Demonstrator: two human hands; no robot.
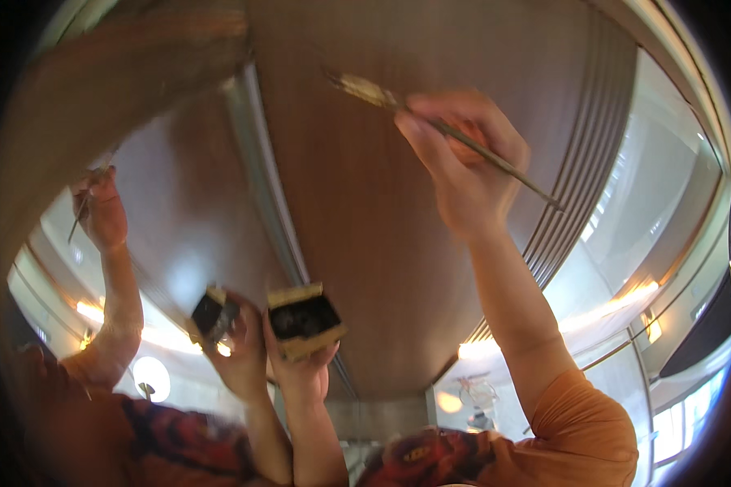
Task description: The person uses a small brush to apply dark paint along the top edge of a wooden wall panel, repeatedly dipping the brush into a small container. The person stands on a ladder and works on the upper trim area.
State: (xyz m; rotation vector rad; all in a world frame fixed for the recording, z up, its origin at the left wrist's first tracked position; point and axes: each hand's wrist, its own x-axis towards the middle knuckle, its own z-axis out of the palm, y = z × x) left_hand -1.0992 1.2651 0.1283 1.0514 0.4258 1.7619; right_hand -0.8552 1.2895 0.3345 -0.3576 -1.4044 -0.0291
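My right hand is raised and pinches the thin handle of a paintbrush. The brush tilts up to the left, its pale bristles with a dark tip near the brown wood-toned panel; whether they touch it I cannot tell. Lower down, my left hand holds up a small square open box from beneath. Its rim is yellowish and its inside dark; what lies in it is too blurred to make out.
A glossy panel on the left reflects my arms, the brush and the box. A pale metal strip separates it from the brown panel. Ribbed trim runs along the right. Lit lamps and a bright window show lower down.
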